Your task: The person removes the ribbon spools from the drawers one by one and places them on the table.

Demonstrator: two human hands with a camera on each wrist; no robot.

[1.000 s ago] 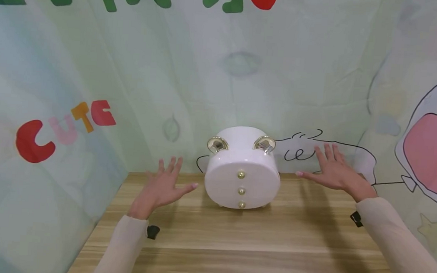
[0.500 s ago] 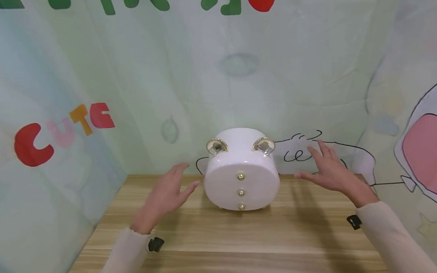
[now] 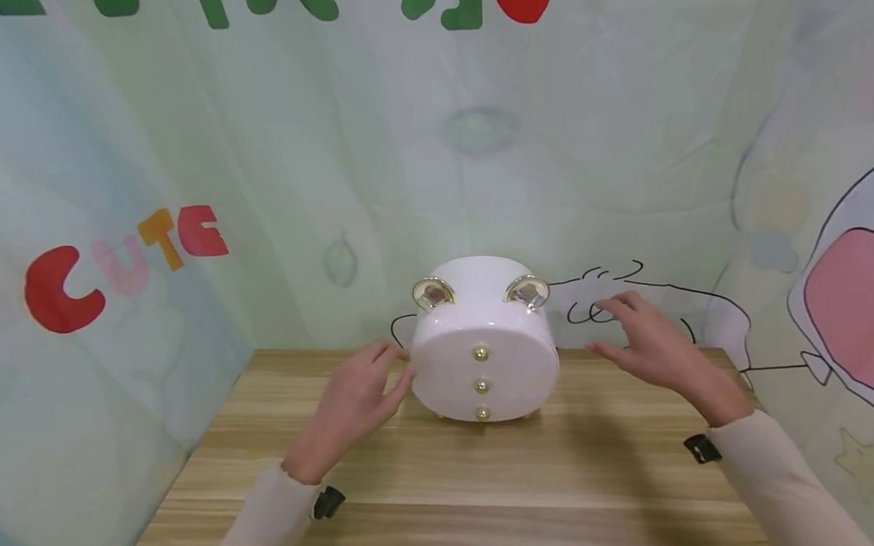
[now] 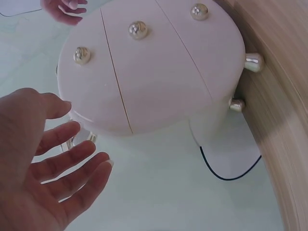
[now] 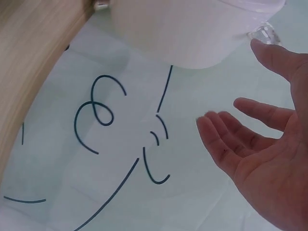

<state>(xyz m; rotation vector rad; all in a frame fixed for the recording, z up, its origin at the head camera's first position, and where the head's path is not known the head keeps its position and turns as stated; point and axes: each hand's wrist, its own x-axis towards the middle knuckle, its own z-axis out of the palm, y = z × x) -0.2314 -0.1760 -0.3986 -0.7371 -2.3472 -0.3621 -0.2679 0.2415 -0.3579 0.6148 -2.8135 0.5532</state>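
A glossy white oval drawer box (image 3: 484,368) stands on the wooden table against the back cloth. Three gold knobs run down its front, and seams between them show in the left wrist view. Two shiny gold ears sit on its top, and small metallic feet (image 4: 254,62) carry it. My left hand (image 3: 354,401) is at the box's left side, fingers loosely bent; in the left wrist view its fingertips appear close to an ear, and I cannot tell whether they touch. To the right of the box, my right hand (image 3: 650,344) hovers apart from it, thumb and fingers spread, holding nothing.
The wooden tabletop (image 3: 468,509) spreads out in front of the box. Printed cloth (image 3: 338,175) hangs close behind it and along both sides, with coloured letters on the left and a pink balloon shape on the right. Each wrist wears a small black device (image 3: 329,502).
My left hand has moved right, up to the box's side, its fingers less spread. The right hand has shifted slightly left and its fingers have bent. The box has stayed put.
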